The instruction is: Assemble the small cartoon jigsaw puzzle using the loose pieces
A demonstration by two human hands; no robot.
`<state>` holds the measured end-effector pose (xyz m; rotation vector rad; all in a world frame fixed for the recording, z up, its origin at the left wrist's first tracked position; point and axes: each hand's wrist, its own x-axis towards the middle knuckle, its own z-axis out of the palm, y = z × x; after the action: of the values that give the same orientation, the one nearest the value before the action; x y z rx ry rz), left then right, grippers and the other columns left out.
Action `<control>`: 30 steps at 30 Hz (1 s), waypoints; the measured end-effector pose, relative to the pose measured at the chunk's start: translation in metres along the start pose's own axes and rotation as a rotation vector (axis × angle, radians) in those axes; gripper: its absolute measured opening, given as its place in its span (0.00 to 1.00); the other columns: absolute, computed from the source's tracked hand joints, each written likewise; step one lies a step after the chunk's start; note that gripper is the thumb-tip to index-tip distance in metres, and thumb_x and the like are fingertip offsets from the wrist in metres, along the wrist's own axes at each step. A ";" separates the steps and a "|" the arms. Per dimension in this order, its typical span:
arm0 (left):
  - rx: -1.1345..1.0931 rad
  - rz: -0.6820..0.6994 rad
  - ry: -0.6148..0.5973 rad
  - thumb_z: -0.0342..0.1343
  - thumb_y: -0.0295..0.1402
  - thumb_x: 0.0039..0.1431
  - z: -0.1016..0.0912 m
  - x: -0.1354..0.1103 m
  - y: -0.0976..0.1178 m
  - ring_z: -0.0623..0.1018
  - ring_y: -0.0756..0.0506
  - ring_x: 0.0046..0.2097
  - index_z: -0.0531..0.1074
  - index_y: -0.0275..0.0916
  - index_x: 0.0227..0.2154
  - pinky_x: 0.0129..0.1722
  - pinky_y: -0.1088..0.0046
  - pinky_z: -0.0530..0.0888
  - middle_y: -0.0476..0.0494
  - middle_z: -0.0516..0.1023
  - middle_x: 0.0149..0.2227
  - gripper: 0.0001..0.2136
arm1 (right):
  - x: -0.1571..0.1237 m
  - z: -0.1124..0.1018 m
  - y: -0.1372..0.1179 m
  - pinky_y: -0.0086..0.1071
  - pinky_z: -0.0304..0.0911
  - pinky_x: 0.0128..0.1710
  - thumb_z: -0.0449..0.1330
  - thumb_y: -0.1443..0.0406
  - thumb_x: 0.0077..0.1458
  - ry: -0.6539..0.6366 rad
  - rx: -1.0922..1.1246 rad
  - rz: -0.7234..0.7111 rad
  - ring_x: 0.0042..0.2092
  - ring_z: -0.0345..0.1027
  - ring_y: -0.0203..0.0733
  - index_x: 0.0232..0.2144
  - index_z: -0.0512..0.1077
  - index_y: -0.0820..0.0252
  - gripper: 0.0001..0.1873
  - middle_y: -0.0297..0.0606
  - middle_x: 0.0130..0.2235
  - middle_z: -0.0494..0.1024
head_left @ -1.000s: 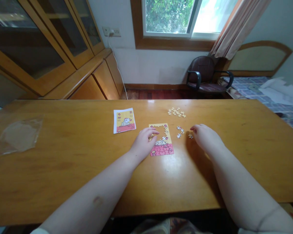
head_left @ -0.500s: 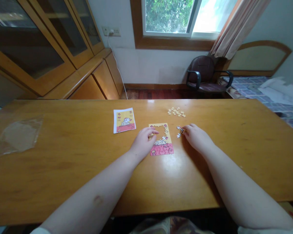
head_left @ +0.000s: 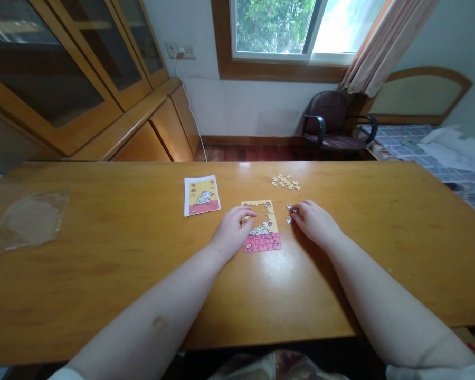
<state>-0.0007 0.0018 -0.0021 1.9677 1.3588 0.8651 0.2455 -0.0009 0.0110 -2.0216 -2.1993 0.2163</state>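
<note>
The puzzle (head_left: pixel 264 243) lay flat near the middle of the table (head_left: pixel 122 237), with its pink rows toward the near edge and its unfilled part toward the far edge. The left hand (head_left: pixel 233 227) was over the puzzle's left side, and its thumb and fingers stood apart. The right hand (head_left: pixel 315 220) reached down at a few white pieces (head_left: pixel 288 220), just beside the puzzle's right side; I could not tell if its fingers were closed on one. The yellow pieces (head_left: pixel 286 183) lay in a loose group closer to the far edge. A picture card (head_left: pixel 203 203) was left of the puzzle, and a clear bag (head_left: pixel 34 219) lay near the left edge.
</note>
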 end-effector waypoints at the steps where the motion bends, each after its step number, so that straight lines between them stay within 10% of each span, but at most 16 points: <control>1: 0.000 -0.001 0.002 0.50 0.27 0.56 0.000 0.000 0.000 0.72 0.44 0.52 0.75 0.40 0.37 0.56 0.61 0.67 0.44 0.76 0.46 0.10 | 0.000 0.000 0.000 0.31 0.59 0.41 0.52 0.61 0.60 -0.009 0.008 -0.005 0.42 0.69 0.42 0.38 0.73 0.58 0.12 0.41 0.42 0.74; 30: -0.006 -0.031 -0.024 0.50 0.29 0.56 -0.001 0.000 0.000 0.71 0.43 0.53 0.75 0.41 0.36 0.56 0.60 0.66 0.44 0.74 0.48 0.10 | -0.001 0.000 -0.003 0.29 0.60 0.38 0.53 0.64 0.58 -0.108 0.071 -0.052 0.39 0.69 0.40 0.37 0.77 0.53 0.12 0.39 0.41 0.75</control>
<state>-0.0013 0.0024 -0.0018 1.9413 1.3682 0.8274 0.2423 -0.0023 0.0117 -1.9562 -2.2697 0.4008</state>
